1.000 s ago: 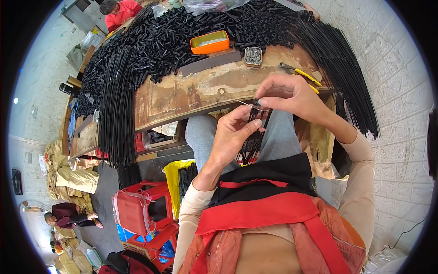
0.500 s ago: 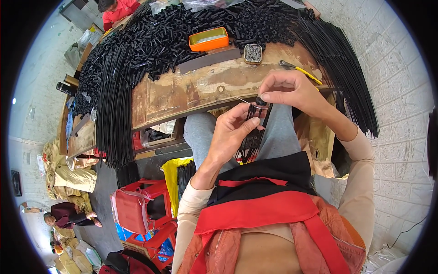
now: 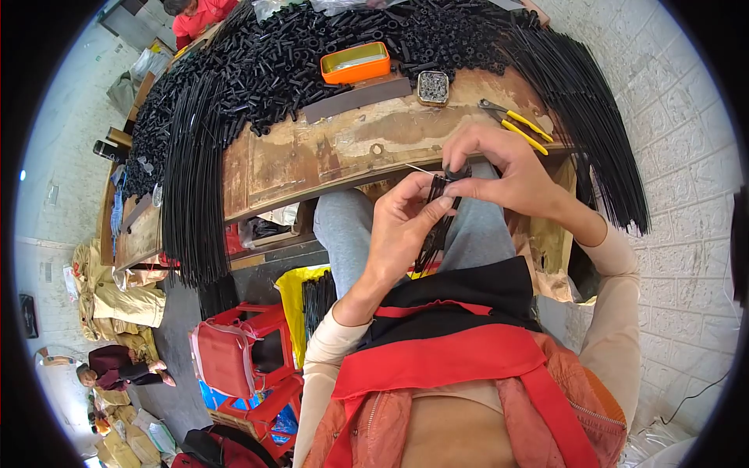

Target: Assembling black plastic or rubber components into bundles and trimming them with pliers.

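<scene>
Above my lap, my left hand [image 3: 399, 228] is closed on a bunch of thin black rods [image 3: 434, 248] that hangs down below the fingers. A thin pale wire or needle [image 3: 418, 168] sticks out above its fingertips, pointing toward the table. My right hand [image 3: 505, 173] pinches a small round black plastic part [image 3: 460, 170] at the upper end of the rods. The two hands' fingertips almost meet there. Whether the rods are joined to the part is hidden by the fingers.
Before me a worn wooden table [image 3: 269, 170] bears a heap of small black parts [image 3: 273, 66]. Long black rods hang off its left [image 3: 191, 179] and right [image 3: 581, 109]. Yellow-handled pliers [image 3: 527, 129], an orange box [image 3: 355, 74] and a small tub [image 3: 432, 88] lie there. Red stools [image 3: 226, 359] stand left.
My right hand has tipped the black part and drawn its thumb in toward my left fingers. The rods, spread before, now hang closer together and slanted.
</scene>
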`<action>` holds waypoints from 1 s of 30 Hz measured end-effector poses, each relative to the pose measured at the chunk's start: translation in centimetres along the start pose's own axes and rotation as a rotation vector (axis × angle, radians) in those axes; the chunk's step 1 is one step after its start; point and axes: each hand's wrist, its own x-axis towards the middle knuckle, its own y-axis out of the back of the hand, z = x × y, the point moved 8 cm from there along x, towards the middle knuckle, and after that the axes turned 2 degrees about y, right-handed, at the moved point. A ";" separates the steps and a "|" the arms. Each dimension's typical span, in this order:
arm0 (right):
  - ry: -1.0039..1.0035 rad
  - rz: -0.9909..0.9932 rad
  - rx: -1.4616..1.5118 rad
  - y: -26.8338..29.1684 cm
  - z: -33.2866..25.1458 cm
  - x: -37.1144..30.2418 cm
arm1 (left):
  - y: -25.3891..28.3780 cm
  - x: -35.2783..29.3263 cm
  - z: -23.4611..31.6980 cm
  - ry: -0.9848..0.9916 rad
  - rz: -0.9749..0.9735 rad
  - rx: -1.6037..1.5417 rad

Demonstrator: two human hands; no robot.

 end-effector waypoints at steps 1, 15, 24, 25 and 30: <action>0.049 0.037 -0.101 0.4 -0.1 -0.3 | -0.3 -0.1 0.0 0.003 0.020 -0.052; -0.042 0.121 0.214 1.7 1.3 -2.6 | -0.7 0.6 -0.1 0.028 -0.011 -0.089; 0.059 0.023 0.527 0.7 3.2 -2.9 | -1.2 0.6 -2.5 0.181 -0.100 -0.249; 0.144 0.000 0.540 0.6 2.9 -3.0 | -1.0 0.8 -2.6 0.180 -0.098 -0.248; 0.090 0.104 0.511 0.2 2.5 -3.0 | -0.4 0.4 -1.8 0.115 -0.008 -0.171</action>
